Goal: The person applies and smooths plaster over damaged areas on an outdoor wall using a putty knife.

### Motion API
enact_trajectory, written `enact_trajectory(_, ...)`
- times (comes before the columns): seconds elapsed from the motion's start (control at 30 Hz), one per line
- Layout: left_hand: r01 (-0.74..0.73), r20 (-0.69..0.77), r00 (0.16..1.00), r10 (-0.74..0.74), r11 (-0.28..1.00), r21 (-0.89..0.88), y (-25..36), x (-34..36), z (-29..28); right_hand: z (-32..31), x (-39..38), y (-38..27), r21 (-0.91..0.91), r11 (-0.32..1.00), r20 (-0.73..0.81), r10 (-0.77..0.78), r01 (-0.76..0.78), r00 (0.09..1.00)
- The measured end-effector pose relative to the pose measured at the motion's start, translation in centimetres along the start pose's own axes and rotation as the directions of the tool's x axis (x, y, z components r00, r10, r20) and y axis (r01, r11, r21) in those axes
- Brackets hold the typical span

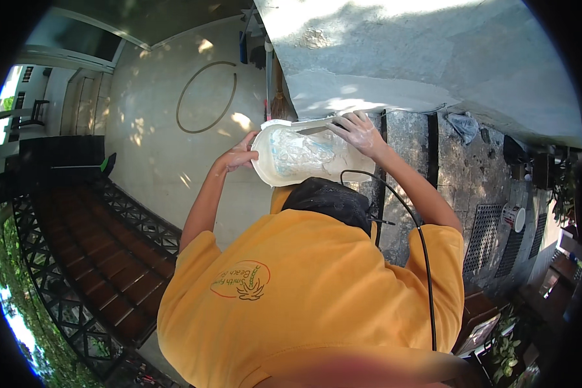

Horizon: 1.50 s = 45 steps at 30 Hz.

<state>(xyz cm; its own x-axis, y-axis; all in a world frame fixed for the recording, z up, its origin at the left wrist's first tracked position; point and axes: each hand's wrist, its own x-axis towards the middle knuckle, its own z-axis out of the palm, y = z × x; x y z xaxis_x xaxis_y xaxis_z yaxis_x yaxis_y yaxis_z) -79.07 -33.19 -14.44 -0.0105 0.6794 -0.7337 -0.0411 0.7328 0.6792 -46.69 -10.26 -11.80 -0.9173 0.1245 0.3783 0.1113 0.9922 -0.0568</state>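
A white plastic tub is tilted in front of me, its inside smeared with wet white paste. My left hand is closed on the tub's left rim. At the tub's upper right, my right hand, spotted with white paste, has its fingers bent around a flat-bladed scraper. The scraper's blade points left over the tub's opening; its handle is hidden by the fingers. I cannot tell whether the right hand also touches the rim.
A pale wall rises close beyond my right hand. A broom leans near its corner. A loop of hose lies on the light floor. A black-framed brown bench stands at left, a white bucket at right. A black cable crosses my right shoulder.
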Motion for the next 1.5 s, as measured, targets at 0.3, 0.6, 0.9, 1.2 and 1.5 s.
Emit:
enact_trajectory(0.3, -0.047, -0.038, 0.998, 0.049, 0.998, 0.052, -1.2, -1.8, 2.6, -0.8, -5.2, -0.2, -0.160, 0.987, 0.022, -0.018, 0.021, 1.000)
enact_trajectory(0.6, -0.076, -0.029, 0.997, 0.076, 0.997, 0.011, -0.3, -2.7, 3.2, -2.0, -9.1, -0.9, -0.123, 0.982, 0.003, 0.148, -0.146, 0.989)
enact_trajectory(0.9, -0.096, -0.030, 0.995, 0.094, 0.993, -0.071, 2.3, 0.3, 0.5, -5.7, -3.8, 0.9, 0.043, 0.936, -0.066, 0.352, -0.349, 0.934)
enact_trajectory(1.2, 0.003, 0.111, 0.994, -0.019, 0.990, 0.138, 8.7, 6.7, -5.6, -13.9, 9.6, 6.4, 0.402, 0.797, -0.408, 0.596, -0.450, 0.691)
enact_trajectory(1.5, 0.002, 0.243, 0.968, -0.061, 0.972, 0.236, 13.7, 11.5, -7.9, -13.0, 19.0, 8.6, 0.416, 0.798, -0.736, 0.577, -0.436, 0.353)
